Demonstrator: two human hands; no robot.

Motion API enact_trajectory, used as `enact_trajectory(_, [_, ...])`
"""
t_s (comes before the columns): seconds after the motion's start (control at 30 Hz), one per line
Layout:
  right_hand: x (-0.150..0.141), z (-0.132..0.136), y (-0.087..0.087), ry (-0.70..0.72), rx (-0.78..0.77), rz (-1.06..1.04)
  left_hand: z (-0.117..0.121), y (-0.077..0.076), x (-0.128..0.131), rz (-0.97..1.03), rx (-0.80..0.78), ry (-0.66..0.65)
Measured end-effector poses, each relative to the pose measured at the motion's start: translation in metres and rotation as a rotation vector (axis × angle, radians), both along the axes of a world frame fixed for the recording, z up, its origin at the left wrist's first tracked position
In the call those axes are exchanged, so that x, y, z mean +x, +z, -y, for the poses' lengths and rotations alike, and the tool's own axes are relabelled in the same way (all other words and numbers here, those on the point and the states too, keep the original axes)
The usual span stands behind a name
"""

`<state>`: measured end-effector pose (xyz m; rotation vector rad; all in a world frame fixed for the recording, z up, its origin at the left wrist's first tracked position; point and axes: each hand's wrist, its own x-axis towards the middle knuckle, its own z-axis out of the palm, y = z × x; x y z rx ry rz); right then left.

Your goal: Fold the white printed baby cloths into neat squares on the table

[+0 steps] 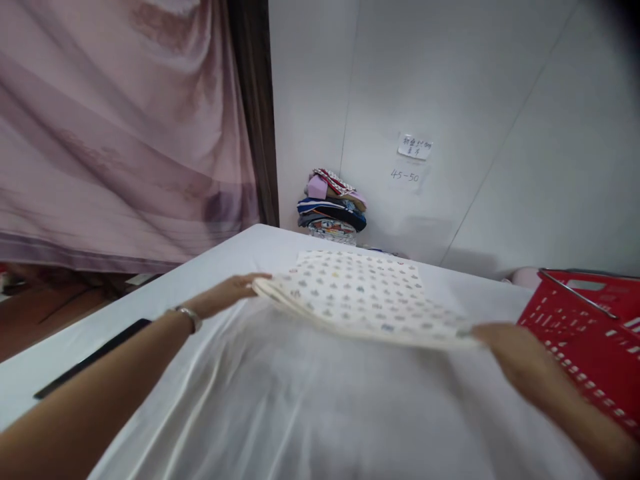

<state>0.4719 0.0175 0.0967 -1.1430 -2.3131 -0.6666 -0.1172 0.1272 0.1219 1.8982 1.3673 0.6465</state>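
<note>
A folded cream cloth (363,293) printed with small figures lies over the middle of the white-covered table (280,400). My left hand (225,295), with a watch on its wrist, pinches the cloth's near left corner. On the other side my right hand (510,350) grips the near right corner. Both hands hold the near edge slightly raised off the table. The picture is a little smeared by motion.
A red plastic basket (585,327) with a metal handle stands at the table's right edge. A pile of folded clothes (333,207) sits at the far end by the white wall. A dark flat strip (95,357) lies along the left edge. A pink curtain (115,127) hangs at left.
</note>
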Motion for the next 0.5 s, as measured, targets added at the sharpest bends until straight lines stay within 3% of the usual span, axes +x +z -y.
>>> enact_trajectory(0.07, [-0.009,0.031,-0.051,0.085,-0.065,0.091,0.018,-0.043,-0.005,-0.08,-0.092,0.002])
enact_trajectory(0.13, [-0.018,0.059,-0.078,0.065,-0.128,0.132,0.032,-0.069,-0.011,-0.094,-0.106,0.018])
enact_trajectory(0.2, [-0.022,0.079,-0.084,0.005,-0.13,0.091,0.044,-0.08,-0.019,-0.076,-0.069,0.042])
enact_trajectory(0.33, [-0.025,0.1,-0.078,-0.03,-0.184,-0.028,0.06,-0.084,-0.034,-0.133,0.019,0.054])
enact_trajectory(0.43, [-0.029,0.11,-0.095,0.029,-0.296,-0.065,0.071,-0.093,-0.037,-0.255,0.064,0.044])
enact_trajectory(0.5, [-0.029,0.116,-0.112,-0.014,-0.361,-0.066,0.079,-0.101,-0.037,-0.286,0.111,0.052])
